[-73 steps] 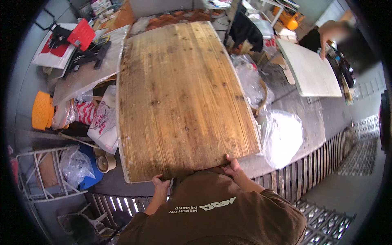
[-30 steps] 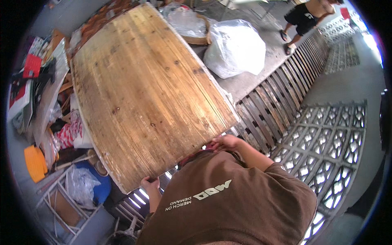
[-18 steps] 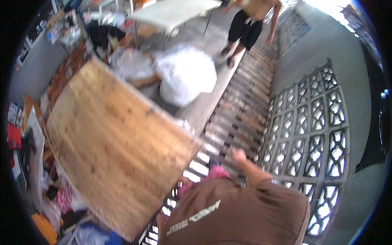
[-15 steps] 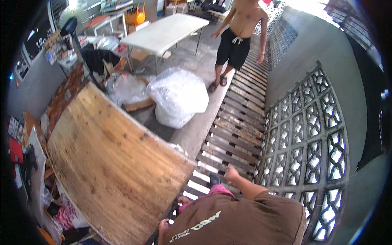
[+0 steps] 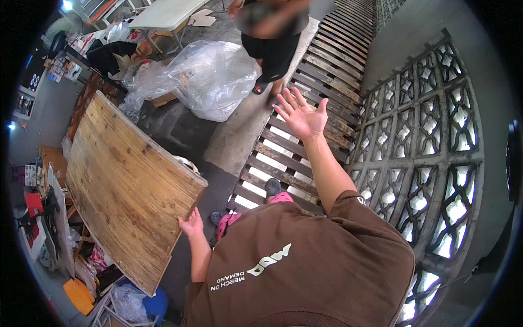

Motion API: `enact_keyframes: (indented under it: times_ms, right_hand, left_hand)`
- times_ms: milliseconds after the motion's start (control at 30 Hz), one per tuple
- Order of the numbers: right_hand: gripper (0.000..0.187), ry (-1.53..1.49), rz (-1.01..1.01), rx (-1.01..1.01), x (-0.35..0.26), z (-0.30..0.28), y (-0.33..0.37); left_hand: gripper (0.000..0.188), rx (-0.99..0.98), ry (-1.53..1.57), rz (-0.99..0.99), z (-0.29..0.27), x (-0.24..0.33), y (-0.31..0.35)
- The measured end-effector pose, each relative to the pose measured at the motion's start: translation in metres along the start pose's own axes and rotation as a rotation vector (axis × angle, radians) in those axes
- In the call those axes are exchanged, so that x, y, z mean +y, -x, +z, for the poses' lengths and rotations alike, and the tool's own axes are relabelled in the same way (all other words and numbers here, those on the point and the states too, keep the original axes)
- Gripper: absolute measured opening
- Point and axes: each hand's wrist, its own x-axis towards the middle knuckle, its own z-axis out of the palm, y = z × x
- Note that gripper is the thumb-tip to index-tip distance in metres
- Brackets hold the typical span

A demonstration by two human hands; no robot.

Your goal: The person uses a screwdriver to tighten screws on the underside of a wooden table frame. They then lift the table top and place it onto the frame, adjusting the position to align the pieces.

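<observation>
A large wooden board (image 5: 131, 191), light brown with dark stains and a pale worn edge, stands tilted at my left. My left hand (image 5: 192, 223) is at the board's near right edge with its fingers apart, not wrapped round it; whether the fingertips touch the wood I cannot tell. Out in front, over the slatted walkway (image 5: 261, 158), my right hand (image 5: 303, 115) is raised with the palm up and fingers spread, holding nothing. Another person (image 5: 272, 52) in black shorts stands just beyond it, the upper part blurred.
A big clear plastic bag (image 5: 212, 79) lies on the floor ahead, by the other person. Behind it stands a white folding table (image 5: 171, 13). A patterned block wall (image 5: 419, 163) runs along the right. Clutter, an orange piece (image 5: 79, 296) and a blue round object (image 5: 157, 305) sit at lower left.
My right hand has risen forward and opened, palm up. My left hand has opened at the board's edge. The other person has come closer, beside the plastic bag. The view has shifted.
</observation>
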Motion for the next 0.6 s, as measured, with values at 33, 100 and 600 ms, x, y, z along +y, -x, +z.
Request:
enact_keyframes:
  times_ms: [33, 100, 600]
  right_hand:
    - [0.102, -0.007, 0.018, -0.001, -0.007, 0.003, -0.008]
    - [0.096, -0.006, 0.057, -0.01, -0.013, -0.004, -0.01]
    - [0.021, 1.183, 0.964, 1.02, -0.038, -0.3, 0.292]
  left_hand:
    - [0.065, 0.039, 0.017, 0.023, 0.009, -0.008, -0.004]
    - [0.066, 0.08, 0.001, 0.08, -0.009, 0.005, -0.011]
    - [0.072, 0.192, -0.063, 0.195, -0.13, 0.114, 0.074]
